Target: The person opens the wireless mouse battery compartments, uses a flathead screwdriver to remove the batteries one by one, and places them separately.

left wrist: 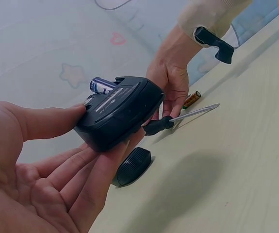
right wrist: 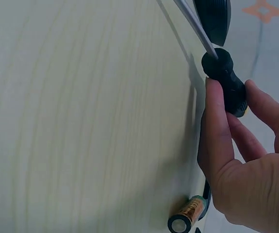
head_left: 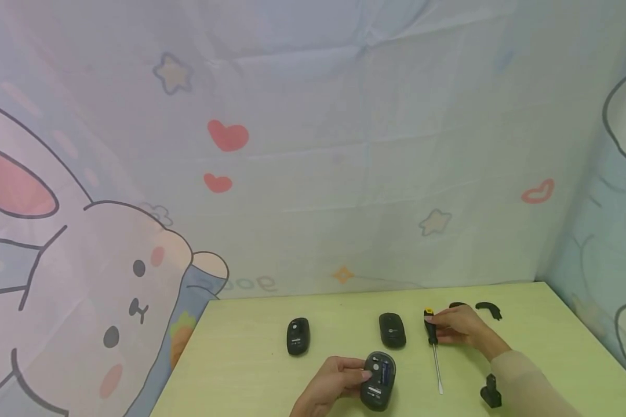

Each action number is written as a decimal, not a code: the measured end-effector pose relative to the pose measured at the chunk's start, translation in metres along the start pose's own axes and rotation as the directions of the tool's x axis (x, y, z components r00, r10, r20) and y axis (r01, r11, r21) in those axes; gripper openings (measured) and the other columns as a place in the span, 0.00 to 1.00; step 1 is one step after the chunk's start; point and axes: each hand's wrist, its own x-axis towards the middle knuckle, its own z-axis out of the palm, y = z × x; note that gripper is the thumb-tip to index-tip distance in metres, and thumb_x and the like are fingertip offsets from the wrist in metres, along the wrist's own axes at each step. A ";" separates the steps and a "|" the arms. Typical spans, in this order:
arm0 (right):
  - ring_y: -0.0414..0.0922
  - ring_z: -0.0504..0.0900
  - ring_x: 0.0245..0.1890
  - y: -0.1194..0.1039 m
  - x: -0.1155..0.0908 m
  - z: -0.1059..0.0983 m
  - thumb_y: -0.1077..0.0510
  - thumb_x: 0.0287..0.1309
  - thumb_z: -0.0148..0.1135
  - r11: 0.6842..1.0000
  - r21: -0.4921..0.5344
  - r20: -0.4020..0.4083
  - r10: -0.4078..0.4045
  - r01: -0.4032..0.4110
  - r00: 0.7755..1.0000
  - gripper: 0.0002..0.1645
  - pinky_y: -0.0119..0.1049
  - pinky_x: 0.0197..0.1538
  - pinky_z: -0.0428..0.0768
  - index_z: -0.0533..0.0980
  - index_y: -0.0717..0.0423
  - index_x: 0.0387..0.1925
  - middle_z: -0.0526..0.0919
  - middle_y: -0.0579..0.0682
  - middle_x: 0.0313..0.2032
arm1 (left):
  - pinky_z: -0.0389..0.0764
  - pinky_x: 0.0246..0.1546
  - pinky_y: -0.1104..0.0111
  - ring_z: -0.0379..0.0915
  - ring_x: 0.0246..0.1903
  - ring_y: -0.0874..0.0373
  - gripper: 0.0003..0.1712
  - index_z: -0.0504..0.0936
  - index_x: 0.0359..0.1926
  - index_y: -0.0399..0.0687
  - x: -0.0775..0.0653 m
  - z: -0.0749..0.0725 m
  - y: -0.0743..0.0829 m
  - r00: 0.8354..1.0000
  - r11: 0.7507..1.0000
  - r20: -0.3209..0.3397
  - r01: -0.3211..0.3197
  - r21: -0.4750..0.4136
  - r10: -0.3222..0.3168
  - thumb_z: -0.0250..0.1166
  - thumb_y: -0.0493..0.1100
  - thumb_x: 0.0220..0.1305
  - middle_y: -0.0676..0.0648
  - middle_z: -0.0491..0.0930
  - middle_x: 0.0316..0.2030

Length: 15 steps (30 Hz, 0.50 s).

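My left hand grips a black computer mouse by its side, underside up, thumb on top and fingers beneath. Its battery compartment is uncovered, and a blue-and-white battery juts up from it in the left wrist view. Further right, my right hand holds a screwdriver by its black, yellow-ended handle, between thumb and fingers. The metal shaft points toward the near side of the table. Beside the right hand, a copper-coloured battery lies on the table.
Two more black mice, one at the left and one in the middle, lie on the pale wooden table. Behind the right hand lies a curved black piece. A small black part is near the right sleeve. A printed cloth hangs behind.
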 end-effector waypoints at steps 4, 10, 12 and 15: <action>0.42 0.88 0.27 0.002 0.002 0.002 0.60 0.64 0.73 1.000 -0.026 -0.021 -0.003 0.003 1.000 0.16 0.38 0.37 0.93 0.83 0.71 0.45 0.87 0.50 0.28 | 0.92 0.43 0.66 0.88 0.37 0.60 0.17 0.87 0.54 0.34 0.000 0.000 0.000 1.000 1.000 -0.004 0.000 -0.004 0.000 0.70 0.39 0.67 0.40 0.92 0.45; 0.42 0.88 0.26 0.003 0.006 0.004 0.60 0.62 0.74 0.997 -0.078 -0.050 -0.007 0.003 0.999 0.16 0.39 0.36 0.93 0.83 0.71 0.44 0.87 0.52 0.27 | 0.92 0.42 0.66 0.88 0.36 0.60 0.18 0.87 0.54 0.33 0.000 0.000 -0.001 1.000 1.000 -0.003 -0.009 -0.001 0.009 0.70 0.39 0.67 0.39 0.92 0.45; 0.42 0.88 0.25 0.002 0.007 0.005 0.60 0.61 0.76 0.995 -0.104 -0.063 -0.008 0.001 0.998 0.17 0.38 0.35 0.93 0.83 0.71 0.44 0.86 0.52 0.26 | 0.92 0.42 0.66 0.88 0.36 0.60 0.18 0.87 0.54 0.34 0.000 0.000 0.000 1.000 1.000 -0.004 -0.005 0.001 0.005 0.70 0.39 0.67 0.40 0.92 0.45; 0.42 0.87 0.23 0.002 0.008 0.006 0.59 0.59 0.77 0.991 -0.136 -0.089 -0.005 -0.007 0.996 0.18 0.38 0.33 0.92 0.83 0.70 0.43 0.85 0.52 0.24 | 0.92 0.42 0.66 0.88 0.36 0.60 0.17 0.87 0.54 0.34 0.000 0.000 0.001 1.000 1.000 -0.004 0.000 0.001 0.000 0.70 0.39 0.67 0.40 0.92 0.45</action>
